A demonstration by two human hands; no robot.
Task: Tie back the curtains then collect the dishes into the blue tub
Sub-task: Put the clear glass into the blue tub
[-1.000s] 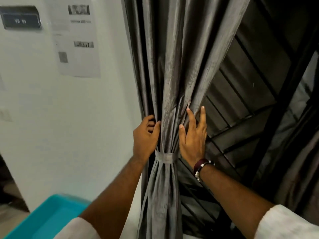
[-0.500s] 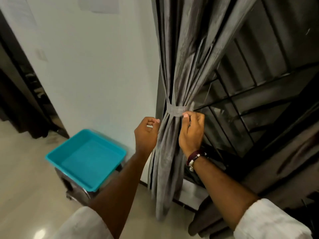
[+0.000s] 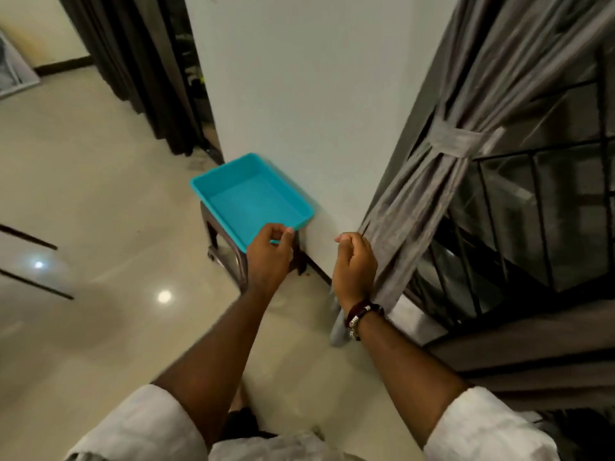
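- Curtain, grey, with a ribbed, slightly shiny weave, hangs in gathered pleats just right of the right hand; its long axis slants from upper right to lower left, with the hem reaching the floor below that hand's wrist.
- Tie-back band, a flat strip of the same grey fabric, cinches the pleats well above and to the right of the right hand; the folds fan out above and below it.
- Blue tub, a shallow rectangular tray of smooth turquoise plastic with a rolled rim, sits just beyond the left hand; its long axis runs from upper left to lower right, with the near corner pointing at that hand. Nothing lies in it.
- Stool, dark and glossy with angular legs, carries the tub, just left of the left hand.
- Left hand: fingers loosely curled, holding nothing, in front of the tub's near rim; contact cannot be told.
- Right hand: fingers loosely curled, empty, just beside the curtain's lower folds; contact cannot be told. A dark bracelet with metal beads circles the wrist.
- Floor: polished cream tile, reflecting lights to the left of both hands.
- Window grille: dark metal bars behind the curtain, right of the right hand.
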